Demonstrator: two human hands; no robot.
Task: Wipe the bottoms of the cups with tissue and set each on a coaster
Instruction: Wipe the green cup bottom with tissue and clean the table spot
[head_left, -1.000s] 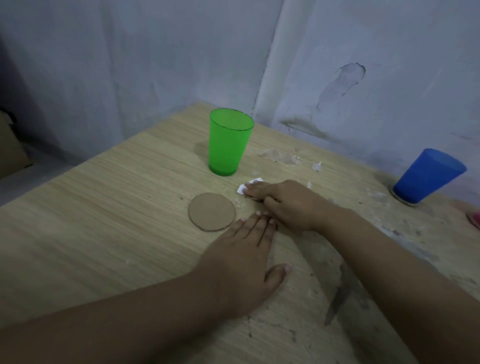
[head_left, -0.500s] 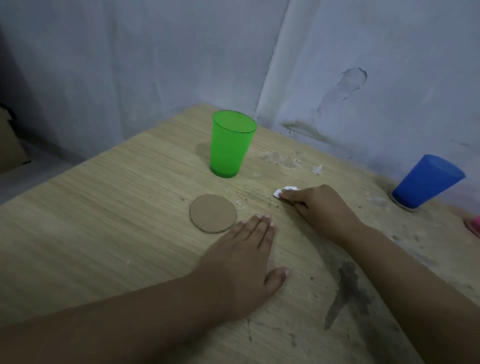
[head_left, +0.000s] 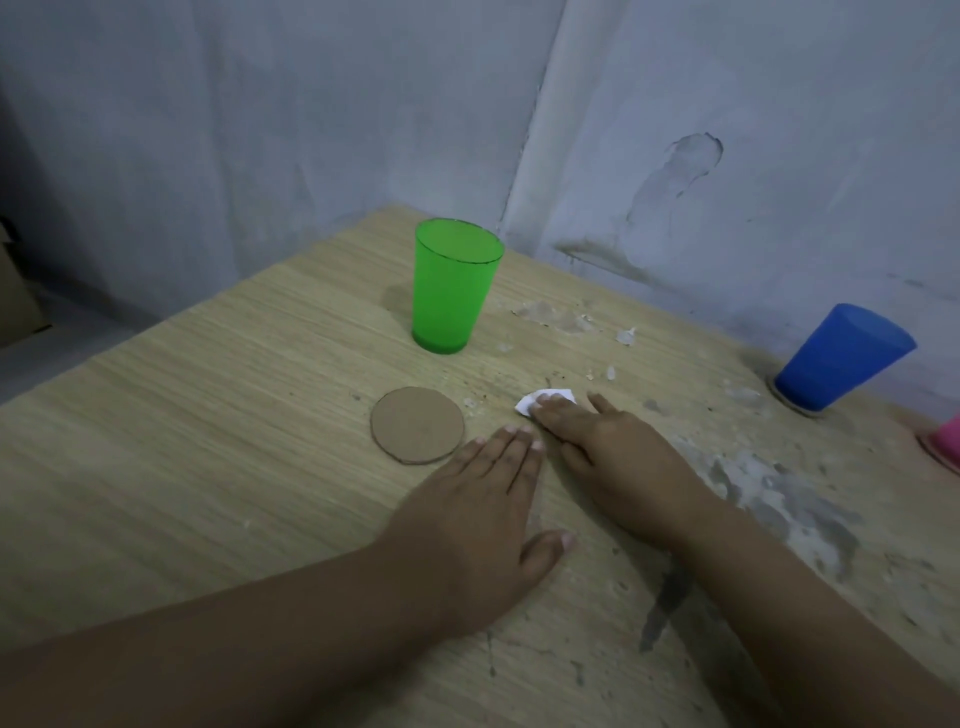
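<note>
Left hand (head_left: 483, 514) flat, fingers straight, just nearer than coaster (head_left: 417, 424), likely bracing. Right hand (head_left: 613, 457) beside coaster, fingers pressing small white tissue (head_left: 530, 404) onto gritty woodgrain table (head_left: 208, 441), seemingly gathering it. Coaster: round brown card. Beyond coaster, green cup (head_left: 454, 286): translucent tapered plastic, upright, unwiped.

A pale wood-grain laminate table (head_left: 208, 441), chipped and grey-stained towards its right edge, has its far corner pushed into a corner of grey-white plastered walls (head_left: 260, 130). A scuffed patch (head_left: 685, 166) marks the right wall. Light is dim.
</note>
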